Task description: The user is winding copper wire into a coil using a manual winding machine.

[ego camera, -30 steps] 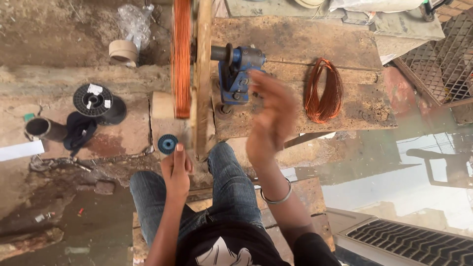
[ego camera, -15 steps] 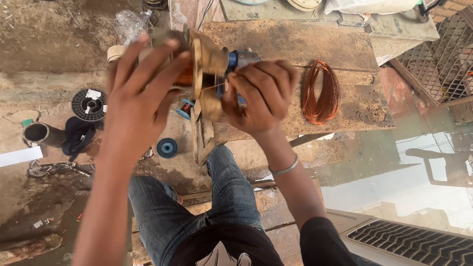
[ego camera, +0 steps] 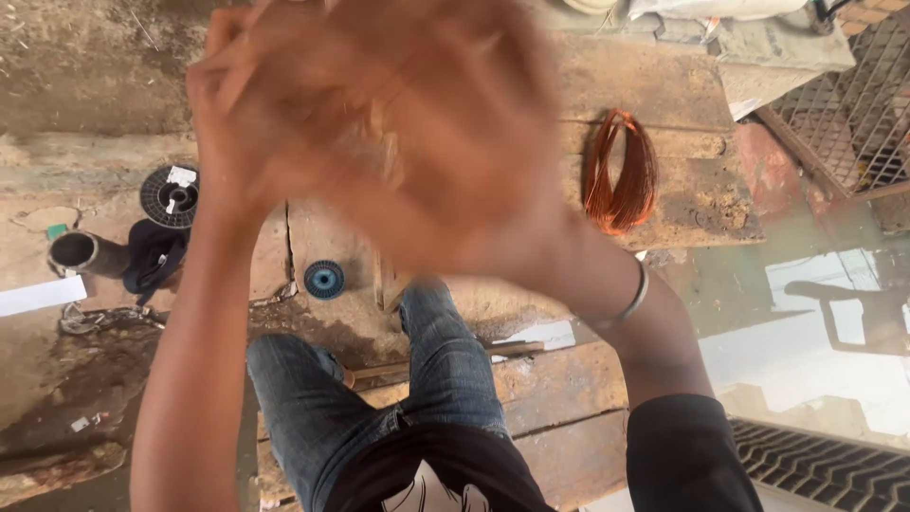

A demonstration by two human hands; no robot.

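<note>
Both hands have risen toward the camera since the earlier frame and now fill the upper centre of the view as a blur, hiding the wooden former and blue winder that showed between them before. Left hand (ego camera: 251, 114) and right hand (ego camera: 445, 142) are close together, overlapping in the head view; motion blur prevents telling whether they are pressed together, spread, or pinching anything, and no held item can be made out. A metal bangle (ego camera: 633, 296) sits on the right wrist.

Coil of copper wire (ego camera: 621, 171) lies flat on the wooden surface (ego camera: 701, 199), right of the right hand and well apart from it, unchanged in place. Small blue disc (ego camera: 324, 280) lies on the ground just below the left forearm, near the left knee of the jeans (ego camera: 455, 370). Black spool (ego camera: 171, 194) lies on the ground left of the left arm, with a dark cloth (ego camera: 152, 258) just below it and a short metal pipe (ego camera: 81, 252) touching the cloth on its left side. A chain (ego camera: 95, 318) lies below the pipe. A wire mesh panel (ego camera: 853, 95) stands at the upper right.
</note>
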